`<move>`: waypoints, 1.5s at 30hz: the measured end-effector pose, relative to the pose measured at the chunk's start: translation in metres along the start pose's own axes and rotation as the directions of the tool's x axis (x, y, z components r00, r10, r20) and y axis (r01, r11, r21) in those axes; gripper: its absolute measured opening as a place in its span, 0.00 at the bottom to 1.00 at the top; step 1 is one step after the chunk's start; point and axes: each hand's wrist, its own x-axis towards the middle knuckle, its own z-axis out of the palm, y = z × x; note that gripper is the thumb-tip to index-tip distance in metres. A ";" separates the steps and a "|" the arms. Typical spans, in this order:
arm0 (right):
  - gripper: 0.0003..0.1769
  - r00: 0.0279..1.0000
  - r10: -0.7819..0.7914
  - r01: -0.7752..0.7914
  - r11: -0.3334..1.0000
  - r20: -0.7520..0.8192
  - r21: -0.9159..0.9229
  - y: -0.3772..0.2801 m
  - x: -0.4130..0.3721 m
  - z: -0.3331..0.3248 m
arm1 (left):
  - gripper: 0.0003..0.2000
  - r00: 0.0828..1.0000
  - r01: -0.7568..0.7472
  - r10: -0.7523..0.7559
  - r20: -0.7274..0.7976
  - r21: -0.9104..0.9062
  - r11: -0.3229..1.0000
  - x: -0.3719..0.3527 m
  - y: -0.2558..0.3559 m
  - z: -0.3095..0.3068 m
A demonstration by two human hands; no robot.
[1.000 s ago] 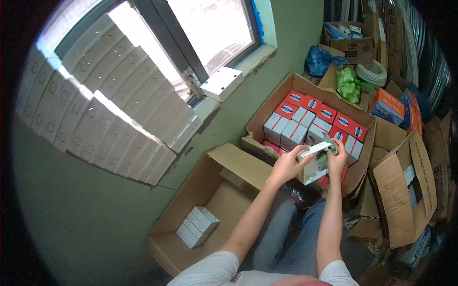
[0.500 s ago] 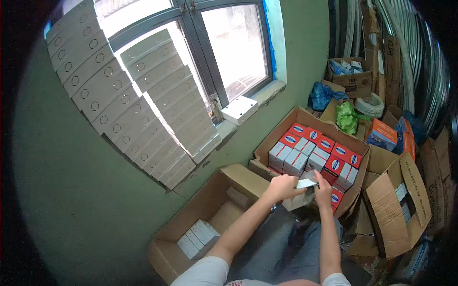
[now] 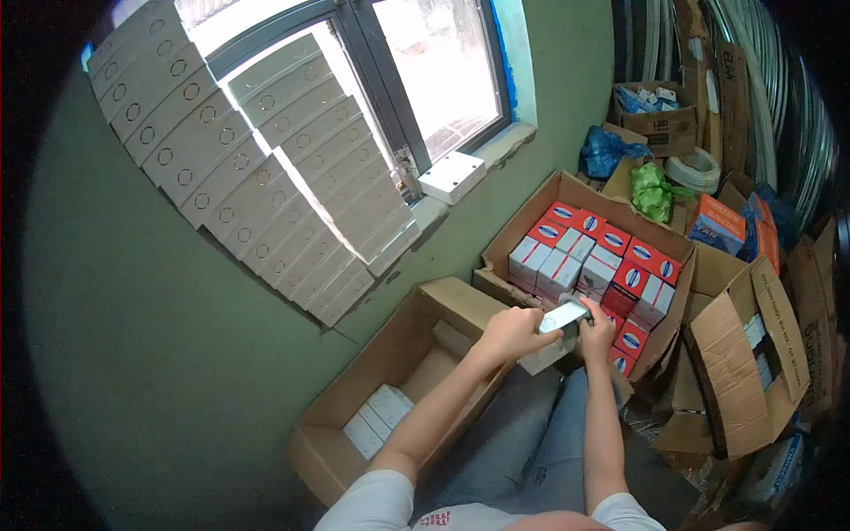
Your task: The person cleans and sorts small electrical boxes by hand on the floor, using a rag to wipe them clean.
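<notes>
My left hand [image 3: 512, 334] and my right hand [image 3: 598, 331] meet in front of me, both closed on a small white-grey box [image 3: 549, 354]. A bright white face of it shows between the thumbs, and its greyer lower part hangs below my fingers. Just beyond my hands, a large open carton [image 3: 522, 208] holds red-and-white boxes [image 3: 626, 279] set in rows. Left of my forearms lies another open carton [image 3: 329, 403], with several small white boxes [image 3: 379, 419] together at its near end.
On the windowsill sits a white box [image 3: 452, 177]. Grey panels with ring marks [image 3: 239, 161] cover part of the wall and window. To the right are an open-flapped carton [image 3: 730, 372], a green bag [image 3: 652, 190], a cable coil [image 3: 693, 171] and orange-blue boxes [image 3: 719, 223].
The view has shifted slightly. My hands have turned the white box so its bright face shows more, and my right fingers have moved onto its far end.
</notes>
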 end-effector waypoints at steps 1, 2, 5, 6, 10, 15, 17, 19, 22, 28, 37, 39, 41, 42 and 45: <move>0.23 0.998 0.050 -0.049 0.999 -0.028 0.020 -0.001 0.000 0.005 | 0.26 0.999 0.040 -0.037 0.032 -0.098 0.994 -0.001 -0.002 -0.003; 0.23 0.993 0.104 -0.102 0.994 -0.056 0.040 -0.005 0.000 0.010 | 0.26 0.995 0.081 -0.069 0.070 -0.193 0.978 -0.002 -0.005 -0.009; 0.22 0.976 0.200 -0.191 0.975 -0.083 0.111 -0.020 -0.005 0.012 | 0.24 0.987 0.151 -0.122 0.105 -0.341 0.928 -0.002 -0.019 -0.016; 0.22 0.980 0.190 -0.185 0.979 -0.054 0.082 -0.018 -0.009 0.012 | 0.24 0.990 0.141 -0.136 0.039 -0.302 0.943 -0.001 -0.024 -0.017; 0.19 0.976 0.206 -0.201 0.977 0.066 -0.068 0.013 -0.016 -0.012 | 0.24 0.924 0.152 -0.201 -0.325 -0.171 0.974 0.012 -0.045 -0.045; 0.12 0.902 0.430 -0.425 0.898 0.030 -0.112 0.073 -0.017 -0.061 | 0.26 0.738 0.126 -0.100 -0.667 -0.009 0.992 0.040 -0.058 -0.114; 0.11 0.843 0.538 -0.537 0.842 -0.023 0.052 0.091 -0.018 -0.067 | 0.23 0.641 0.160 0.096 -0.761 0.255 0.954 0.071 -0.081 -0.126; 0.12 0.814 0.579 -0.569 0.812 -0.049 0.131 0.101 -0.018 -0.065 | 0.23 0.507 0.226 0.337 -0.793 0.500 0.836 0.105 -0.117 -0.131; 0.15 0.844 0.536 -0.527 0.837 -0.024 0.145 0.131 -0.022 -0.035 | 0.24 0.697 0.430 0.040 -0.716 0.462 0.776 0.132 -0.146 -0.135; 0.16 0.826 0.531 -0.560 0.814 0.190 0.156 0.094 -0.016 0.028 | 0.23 0.721 0.536 -0.043 -0.691 0.518 0.666 0.150 -0.163 -0.121; 0.28 0.814 0.535 -0.556 0.831 0.226 0.034 0.094 -0.008 0.022 | 0.20 0.661 0.244 0.308 -0.684 0.584 0.775 0.067 -0.141 -0.100; 0.28 0.854 0.497 -0.507 0.861 0.155 0.036 0.126 -0.011 -0.002 | 0.15 0.690 -0.012 0.362 -0.627 0.490 0.872 0.018 -0.137 -0.079; 0.25 0.807 0.574 -0.578 0.816 0.139 -0.010 0.122 -0.003 -0.037 | 0.12 0.767 -0.091 0.316 -0.559 0.391 0.916 -0.040 -0.149 -0.049; 0.23 0.812 0.568 -0.583 0.798 0.130 0.155 0.139 -0.008 -0.047 | 0.12 0.822 -0.052 0.236 -0.518 0.344 0.937 -0.068 -0.158 -0.029; 0.22 0.772 0.634 -0.634 0.763 0.050 0.127 0.140 -0.012 -0.082 | 0.16 0.982 0.132 -0.084 -0.170 0.294 0.947 -0.138 -0.204 0.033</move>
